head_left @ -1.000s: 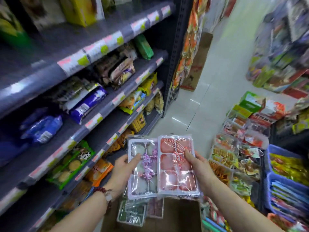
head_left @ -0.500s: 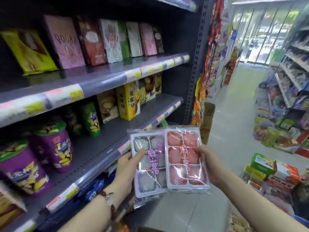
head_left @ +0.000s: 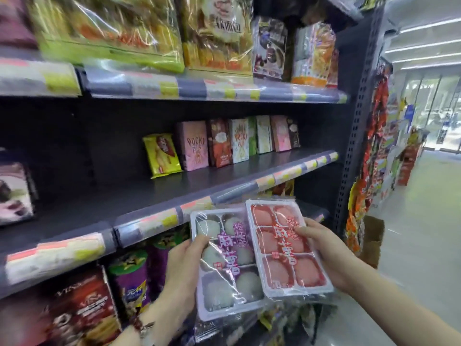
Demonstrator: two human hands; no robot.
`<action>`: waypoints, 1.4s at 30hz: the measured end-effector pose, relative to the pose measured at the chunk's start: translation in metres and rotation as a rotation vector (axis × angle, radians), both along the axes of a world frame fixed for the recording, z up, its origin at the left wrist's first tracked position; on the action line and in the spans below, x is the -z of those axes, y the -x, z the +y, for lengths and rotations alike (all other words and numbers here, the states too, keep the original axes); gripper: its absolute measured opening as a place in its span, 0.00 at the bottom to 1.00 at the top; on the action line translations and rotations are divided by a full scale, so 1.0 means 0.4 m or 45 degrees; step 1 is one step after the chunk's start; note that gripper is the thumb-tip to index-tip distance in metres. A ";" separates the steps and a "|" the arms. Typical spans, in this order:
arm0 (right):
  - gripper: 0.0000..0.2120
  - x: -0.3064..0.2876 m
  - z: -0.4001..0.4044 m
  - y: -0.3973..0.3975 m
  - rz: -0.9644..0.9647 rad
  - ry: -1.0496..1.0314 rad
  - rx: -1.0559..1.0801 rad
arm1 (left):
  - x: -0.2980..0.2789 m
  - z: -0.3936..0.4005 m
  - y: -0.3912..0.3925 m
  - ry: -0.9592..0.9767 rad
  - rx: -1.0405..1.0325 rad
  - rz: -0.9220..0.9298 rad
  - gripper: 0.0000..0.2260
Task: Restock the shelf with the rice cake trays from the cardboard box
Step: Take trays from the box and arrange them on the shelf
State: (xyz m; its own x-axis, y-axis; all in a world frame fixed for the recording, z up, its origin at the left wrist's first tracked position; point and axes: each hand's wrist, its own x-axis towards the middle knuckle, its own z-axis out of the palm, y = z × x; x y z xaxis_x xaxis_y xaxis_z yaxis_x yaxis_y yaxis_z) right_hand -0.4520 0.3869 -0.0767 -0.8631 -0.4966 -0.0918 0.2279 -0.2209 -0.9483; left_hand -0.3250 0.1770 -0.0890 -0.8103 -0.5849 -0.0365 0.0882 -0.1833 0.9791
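Observation:
I hold two wrapped rice cake trays side by side in front of the shelving. The purple-lettered tray [head_left: 228, 268] with whitish cakes is in my left hand [head_left: 183, 275], thumb on its top face. The red tray [head_left: 287, 248] with pink cakes is in my right hand [head_left: 324, 248] and overlaps the purple one's right edge. More wrapped trays seem stacked beneath them, blurred. Both trays sit just below and in front of the middle shelf [head_left: 139, 193], whose left and front parts are bare. The cardboard box they came from is out of view.
Pocky boxes [head_left: 194, 146] and a yellow snack bag [head_left: 162, 156] stand at the back of the middle shelf. Big snack bags [head_left: 112, 31] fill the shelf above, purple canisters [head_left: 129, 280] and a red box [head_left: 82, 310] the shelf below. The aisle [head_left: 424, 221] runs right; a cardboard box [head_left: 373, 240] stands by the upright.
My view and both hands have risen from the low shelves and the box to the middle shelf level. The two trays stay gripped, now tilted a little to the left.

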 end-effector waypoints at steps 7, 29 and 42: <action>0.15 -0.128 -0.150 0.019 0.148 -0.018 -0.272 | -0.115 -0.077 -0.118 0.059 -0.287 0.085 0.09; 0.12 -0.288 -0.530 0.037 0.176 -0.197 -0.575 | -0.341 -0.352 -0.263 0.001 -0.613 -0.076 0.04; 0.07 -0.273 -0.736 0.160 0.139 -0.477 -0.492 | -0.325 -0.510 -0.127 0.016 -0.531 -0.314 0.06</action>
